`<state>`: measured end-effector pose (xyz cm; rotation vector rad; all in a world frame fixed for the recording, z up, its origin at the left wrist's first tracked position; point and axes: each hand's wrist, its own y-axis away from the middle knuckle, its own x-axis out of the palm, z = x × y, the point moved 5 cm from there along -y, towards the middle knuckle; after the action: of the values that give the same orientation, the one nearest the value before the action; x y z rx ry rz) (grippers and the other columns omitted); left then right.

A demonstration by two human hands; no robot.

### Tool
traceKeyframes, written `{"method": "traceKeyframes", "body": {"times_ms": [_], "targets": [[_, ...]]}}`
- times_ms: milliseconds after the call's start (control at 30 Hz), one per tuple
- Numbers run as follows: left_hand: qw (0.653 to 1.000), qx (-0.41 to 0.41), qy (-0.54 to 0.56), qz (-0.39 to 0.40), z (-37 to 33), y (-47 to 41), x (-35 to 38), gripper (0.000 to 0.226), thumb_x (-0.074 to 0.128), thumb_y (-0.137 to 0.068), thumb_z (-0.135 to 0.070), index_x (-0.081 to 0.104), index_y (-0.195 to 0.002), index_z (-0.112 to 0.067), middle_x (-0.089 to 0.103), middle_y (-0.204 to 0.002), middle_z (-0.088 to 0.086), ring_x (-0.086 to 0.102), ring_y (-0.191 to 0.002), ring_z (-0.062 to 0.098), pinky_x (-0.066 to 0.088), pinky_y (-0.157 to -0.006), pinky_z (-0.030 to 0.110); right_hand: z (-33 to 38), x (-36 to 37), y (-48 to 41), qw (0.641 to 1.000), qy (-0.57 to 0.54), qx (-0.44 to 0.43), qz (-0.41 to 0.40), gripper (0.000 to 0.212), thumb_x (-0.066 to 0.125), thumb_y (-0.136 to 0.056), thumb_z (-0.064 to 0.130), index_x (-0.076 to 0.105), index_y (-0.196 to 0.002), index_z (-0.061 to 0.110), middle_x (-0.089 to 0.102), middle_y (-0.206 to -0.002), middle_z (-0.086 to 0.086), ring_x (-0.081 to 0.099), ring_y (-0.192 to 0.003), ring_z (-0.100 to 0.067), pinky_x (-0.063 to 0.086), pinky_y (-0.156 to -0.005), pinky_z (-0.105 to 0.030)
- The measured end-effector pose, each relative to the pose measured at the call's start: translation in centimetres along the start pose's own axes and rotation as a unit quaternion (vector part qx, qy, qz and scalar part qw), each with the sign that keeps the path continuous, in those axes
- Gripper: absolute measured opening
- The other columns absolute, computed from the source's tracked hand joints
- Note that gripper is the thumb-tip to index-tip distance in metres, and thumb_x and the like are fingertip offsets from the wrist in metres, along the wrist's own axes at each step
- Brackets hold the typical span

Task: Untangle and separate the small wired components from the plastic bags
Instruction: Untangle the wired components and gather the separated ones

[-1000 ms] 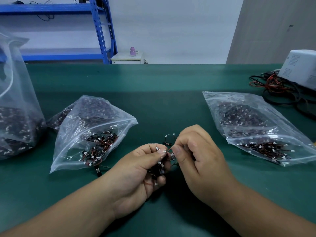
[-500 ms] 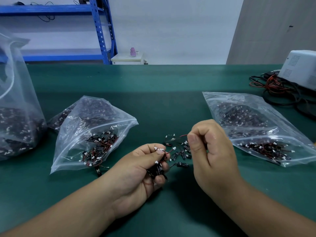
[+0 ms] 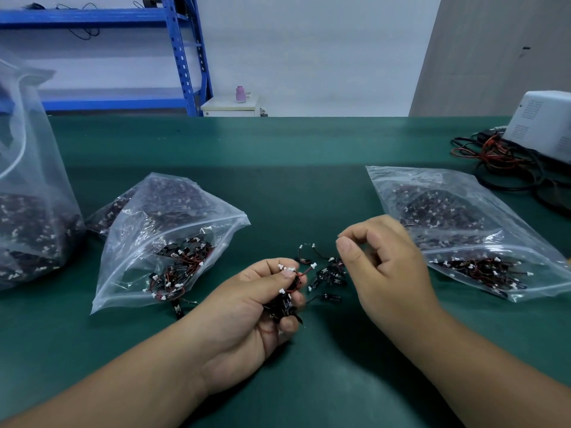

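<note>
My left hand [image 3: 253,307] is closed around a tangled bunch of small wired components [image 3: 285,299], black bodies with red and black leads and white plugs. My right hand [image 3: 383,267] hovers to its right, fingers curled and apart, holding nothing that I can see. Between and just beyond the hands lies a small pile of separated components [image 3: 327,273] on the green mat. An open plastic bag [image 3: 160,236] with more components lies to the left, its mouth toward my left hand. Another flat bag [image 3: 463,230] of components lies to the right.
A large upright bag [image 3: 34,205] of the same parts stands at the far left edge. At the far right are a white box [image 3: 543,125] and a heap of black and red cables [image 3: 506,162]. Blue shelving [image 3: 182,54] stands behind the green table [image 3: 278,149].
My right hand pulled a component away from the bunch, moved right and opened, leaving the component on the pile. The left hand stayed put with the bunch.
</note>
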<state>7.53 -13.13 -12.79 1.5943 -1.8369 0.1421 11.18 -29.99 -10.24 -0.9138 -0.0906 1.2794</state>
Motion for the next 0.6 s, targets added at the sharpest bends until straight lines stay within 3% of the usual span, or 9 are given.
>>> {"method": "traceKeyframes", "body": {"times_ms": [100,200,367,600], "targets": [[1.000,0.000,0.000,0.003,-0.1,0.0,0.0,0.017,0.067,-0.072,-0.010,0.065,-0.089,-0.014,0.064,-0.073,0.006,0.054,-0.053,0.011,0.037,-0.036,0.019,2.2,0.9,1.1,0.991,-0.015,-0.101,0.085,0.024,0.059,-0.093,0.040,0.069,-0.094,0.018,0.056,-0.084,0.009,0.055,-0.080,-0.007,0.043,-0.071,-0.023],[1.000,-0.001,-0.024,0.004,-0.1,0.1,0.0,0.013,0.065,-0.074,-0.012,0.066,-0.087,-0.015,0.065,-0.071,0.005,0.053,-0.048,0.008,0.038,-0.036,0.018,3.1,1.7,2.0,0.983,-0.009,-0.122,0.135,0.024,0.065,-0.089,0.045,0.068,-0.093,0.021,0.054,-0.079,0.011,0.053,-0.074,-0.007,0.043,-0.068,-0.025],[0.999,-0.001,-0.044,0.013,0.1,0.1,0.0,0.008,0.067,-0.078,-0.010,0.066,-0.085,-0.016,0.061,-0.077,0.006,0.055,-0.056,0.010,0.039,-0.040,0.020,3.2,1.5,1.8,0.987,-0.007,-0.140,0.075,0.019,0.067,-0.090,0.029,0.062,-0.076,0.017,0.052,-0.071,0.013,0.050,-0.067,-0.007,0.041,-0.061,-0.025],[0.999,0.006,-0.047,0.015,0.1,0.2,0.1,0.018,0.070,-0.072,-0.012,0.064,-0.089,-0.013,0.063,-0.075,0.005,0.055,-0.056,0.010,0.038,-0.039,0.020,2.9,1.1,1.7,0.989,-0.033,-0.137,0.033,0.016,0.066,-0.088,0.016,0.062,-0.073,0.012,0.054,-0.069,0.008,0.052,-0.066,-0.011,0.042,-0.060,-0.027]]}}
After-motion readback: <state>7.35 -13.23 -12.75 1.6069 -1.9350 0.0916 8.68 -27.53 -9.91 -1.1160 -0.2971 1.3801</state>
